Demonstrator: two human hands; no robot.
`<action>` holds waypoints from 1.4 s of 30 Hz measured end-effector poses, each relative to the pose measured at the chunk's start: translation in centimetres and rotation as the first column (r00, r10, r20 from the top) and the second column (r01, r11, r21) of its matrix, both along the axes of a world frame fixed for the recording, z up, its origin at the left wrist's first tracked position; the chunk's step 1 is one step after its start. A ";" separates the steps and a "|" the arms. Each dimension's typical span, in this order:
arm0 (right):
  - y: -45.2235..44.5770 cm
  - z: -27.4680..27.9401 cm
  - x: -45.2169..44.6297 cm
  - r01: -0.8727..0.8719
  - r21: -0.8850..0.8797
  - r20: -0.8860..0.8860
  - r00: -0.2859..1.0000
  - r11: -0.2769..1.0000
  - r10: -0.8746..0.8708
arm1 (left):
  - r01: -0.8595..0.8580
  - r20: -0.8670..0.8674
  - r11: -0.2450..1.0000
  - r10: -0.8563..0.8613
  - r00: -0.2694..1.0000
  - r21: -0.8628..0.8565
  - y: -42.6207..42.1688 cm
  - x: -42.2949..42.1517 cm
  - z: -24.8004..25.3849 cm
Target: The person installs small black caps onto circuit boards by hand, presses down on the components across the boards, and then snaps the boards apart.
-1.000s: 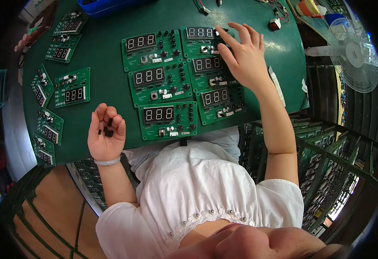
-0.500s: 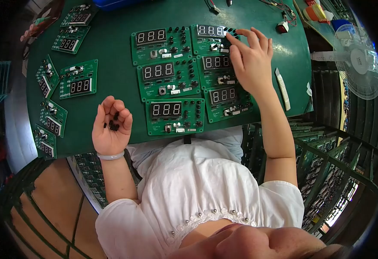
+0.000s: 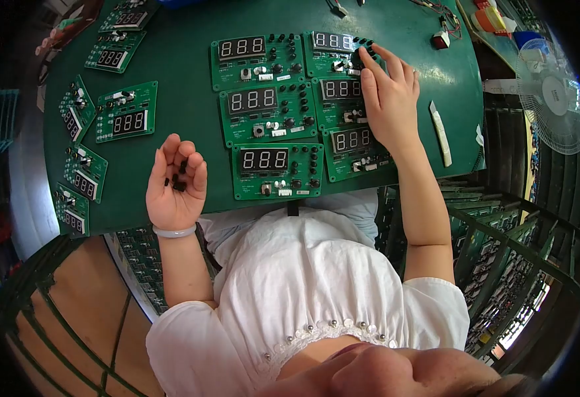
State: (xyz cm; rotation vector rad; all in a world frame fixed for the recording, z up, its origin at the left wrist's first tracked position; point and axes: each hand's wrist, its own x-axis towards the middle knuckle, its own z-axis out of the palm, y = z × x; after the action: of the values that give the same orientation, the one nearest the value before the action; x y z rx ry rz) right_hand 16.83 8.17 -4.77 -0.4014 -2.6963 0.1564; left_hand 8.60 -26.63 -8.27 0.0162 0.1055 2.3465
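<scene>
At the far end of the right-hand column of circuit boards, the person's right hand (image 3: 393, 109) reaches over the upper right board (image 3: 321, 64), its fingertips by the black buttons (image 3: 362, 42) beside the digit display (image 3: 333, 42); whether they pinch or merely touch something, I cannot tell. That hand and wrist also cover part of the middle right board (image 3: 329, 114), with the lower right board (image 3: 343, 164) nearer the body. The left hand (image 3: 174, 206), palm up near the table's front edge, is curled into a cup that holds several small black parts (image 3: 179, 185). Between the two hands lies the left-hand column: a far board (image 3: 230, 78), a middle board (image 3: 238, 124) and a near board (image 3: 247, 188), all face up on the green table (image 3: 187, 79). Six more boards (image 3: 128, 122) lie toward the table's left side. Right of the right forearm rests a slim whitish strip (image 3: 441, 135), and beyond the table's right edge stands a fan (image 3: 554, 96).
</scene>
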 end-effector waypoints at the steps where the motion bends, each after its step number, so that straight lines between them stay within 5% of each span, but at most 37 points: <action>1: -0.3 0.0 0.0 0.004 0.023 -0.002 1.000 1.000 -0.004 | -0.017 0.025 0.999 0.018 1.000 -0.035 0.0 0.1 0.2; 3: -0.6 -0.3 0.0 0.024 0.086 0.013 1.000 0.996 -0.026 | -0.051 0.074 0.993 0.059 0.996 -0.104 0.0 0.2 0.8; 7: -1.1 0.6 -0.5 0.065 0.206 0.091 0.992 0.976 -0.085 | 0.026 0.040 0.997 -0.029 0.999 0.076 0.2 -0.2 0.8; 9: -2.6 1.6 -1.2 0.007 0.174 0.027 1.000 0.985 -0.012 | 0.022 0.097 0.994 -0.033 0.995 0.108 0.2 -0.2 1.0; 14: -6.0 2.1 -3.0 -0.184 0.167 0.034 0.983 0.969 0.180 | 0.057 -0.065 0.991 -0.050 0.997 0.119 0.2 -0.3 0.2; 18: -6.3 1.7 -4.0 -0.199 0.218 0.055 0.980 0.955 0.192 | 0.066 -0.100 0.992 -0.056 0.993 0.103 0.2 -0.3 0.1; 27: -6.0 1.1 -4.5 -0.174 -0.093 0.045 0.983 0.980 0.179 | 0.071 -0.137 0.995 -0.060 0.989 0.077 0.2 -0.2 0.1; 33: -5.9 1.4 -4.6 -0.173 -0.089 0.038 0.984 0.981 0.177 | 0.080 -0.153 0.992 -0.065 0.986 0.093 0.2 -0.2 0.1; 42: -7.3 0.1 -5.3 -0.145 0.191 0.149 0.982 0.971 0.118 | 0.091 -0.158 0.991 -0.075 0.985 0.095 0.1 0.0 0.0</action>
State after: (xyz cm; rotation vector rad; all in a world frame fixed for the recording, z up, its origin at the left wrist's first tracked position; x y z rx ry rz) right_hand 11.50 0.83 -4.64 -0.1772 -2.8394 -0.1107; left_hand 8.58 -26.52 -8.28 0.2484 0.0596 2.2627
